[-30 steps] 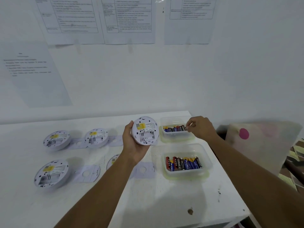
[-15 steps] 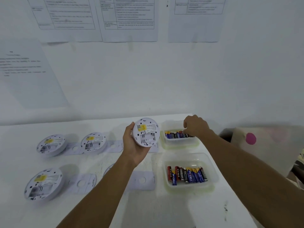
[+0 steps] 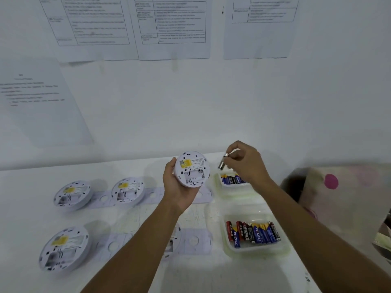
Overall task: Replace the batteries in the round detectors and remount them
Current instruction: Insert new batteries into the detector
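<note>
My left hand [image 3: 178,187] holds a round white detector [image 3: 192,168] above the table, its back facing me with a yellow label and an empty battery bay. My right hand [image 3: 245,163] pinches a battery [image 3: 222,162] just right of the detector, raised over the far tray [image 3: 224,183] of batteries. A near tray [image 3: 257,249] holds several more batteries. Three other detectors lie back-up on the table at far left [image 3: 73,195], far middle [image 3: 128,191] and near left [image 3: 63,248]. A fourth one [image 3: 172,240] is mostly hidden under my left forearm.
Flat white mounting plates [image 3: 195,241] lie beside the detectors on the white table [image 3: 25,218]. Printed sheets [image 3: 173,28] hang on the wall behind. A cloth with a pink dot [image 3: 331,181] sits off the table's right edge.
My right hand has come up out of the far tray with a battery pinched in its fingers. The detector in my left hand has stayed about where it was.
</note>
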